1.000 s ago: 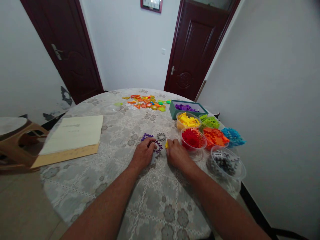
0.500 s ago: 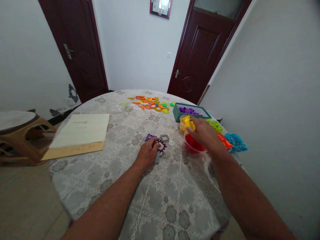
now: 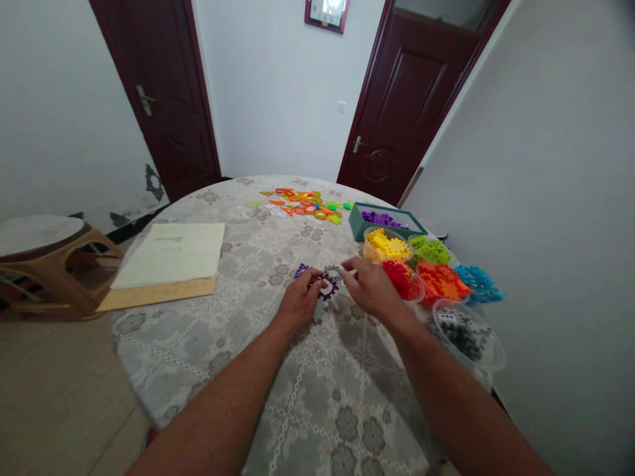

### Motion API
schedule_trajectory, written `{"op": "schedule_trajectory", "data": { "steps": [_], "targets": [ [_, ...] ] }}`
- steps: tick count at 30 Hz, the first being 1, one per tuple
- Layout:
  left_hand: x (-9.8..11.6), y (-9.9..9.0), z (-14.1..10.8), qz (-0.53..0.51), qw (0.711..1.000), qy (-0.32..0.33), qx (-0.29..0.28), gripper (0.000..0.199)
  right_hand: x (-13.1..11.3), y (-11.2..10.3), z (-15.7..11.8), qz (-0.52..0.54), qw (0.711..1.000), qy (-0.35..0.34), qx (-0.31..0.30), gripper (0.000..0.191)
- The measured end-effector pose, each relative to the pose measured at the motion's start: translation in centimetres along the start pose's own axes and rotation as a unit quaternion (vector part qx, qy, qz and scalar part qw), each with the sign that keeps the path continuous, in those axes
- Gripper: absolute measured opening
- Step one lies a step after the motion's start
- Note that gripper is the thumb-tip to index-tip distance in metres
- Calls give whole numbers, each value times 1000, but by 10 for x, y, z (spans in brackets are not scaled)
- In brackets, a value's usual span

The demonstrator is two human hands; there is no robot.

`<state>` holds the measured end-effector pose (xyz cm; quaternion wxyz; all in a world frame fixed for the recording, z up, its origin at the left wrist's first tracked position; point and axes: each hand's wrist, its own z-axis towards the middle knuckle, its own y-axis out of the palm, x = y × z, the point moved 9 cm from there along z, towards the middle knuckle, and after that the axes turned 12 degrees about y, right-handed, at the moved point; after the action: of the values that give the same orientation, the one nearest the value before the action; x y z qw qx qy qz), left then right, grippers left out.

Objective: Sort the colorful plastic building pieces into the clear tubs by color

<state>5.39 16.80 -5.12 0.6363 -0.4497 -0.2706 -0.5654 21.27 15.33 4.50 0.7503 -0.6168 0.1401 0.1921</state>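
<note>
My left hand (image 3: 300, 297) rests on the table with its fingers curled onto a dark purple toothed ring piece (image 3: 328, 289). Beyond those fingers lies another purple toothed piece (image 3: 302, 270), partly covered. A grey toothed piece (image 3: 333, 272) touches the ring's far side. My right hand (image 3: 370, 287) is just right of these pieces, thumb and fingers drawn together; whatever may be between them is hidden. A small grey strip (image 3: 318, 311) shows below the ring, beside my left hand.
At the right stand tubs of yellow pieces (image 3: 387, 244), red pieces (image 3: 403, 281), orange pieces (image 3: 443, 283), green pieces (image 3: 430, 250) and grey pieces (image 3: 464, 334), plus blue pieces (image 3: 479, 284). Behind them is a green box (image 3: 358, 228). Mixed pieces (image 3: 302, 203) lie far back; papers (image 3: 169, 258) lie left.
My right hand has come out of the yellow tub and moved left and nearer, beside the purple and grey pieces. My left hand stays on the purple ring. The view has shifted slightly.
</note>
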Motion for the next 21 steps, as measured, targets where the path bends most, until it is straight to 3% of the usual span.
{"op": "schedule_trajectory", "data": {
  "steps": [5, 10, 16, 18, 21],
  "targets": [
    [0, -1, 1, -28, 1000, 1, -4, 26, 4, 48, -18, 110, 991, 44, -62, 22],
    [2, -4, 1, 15, 1000, -1, 5, 27, 24, 51, -19, 200, 973, 105, -50, 21],
    [6, -5, 0, 45, 999, -12, -2, 29, -3, -19, -8, 41, 999, -8, -21, 13],
    [11, -6, -1, 66, 998, 3, 0, 29, -1, -46, 19, 3, 1000, -21, -21, 14],
    [19, 2, -4, 92, 994, 27, -43, 27, 26, -83, 80, -56, 998, 30, 22, 17]
  ]
}}
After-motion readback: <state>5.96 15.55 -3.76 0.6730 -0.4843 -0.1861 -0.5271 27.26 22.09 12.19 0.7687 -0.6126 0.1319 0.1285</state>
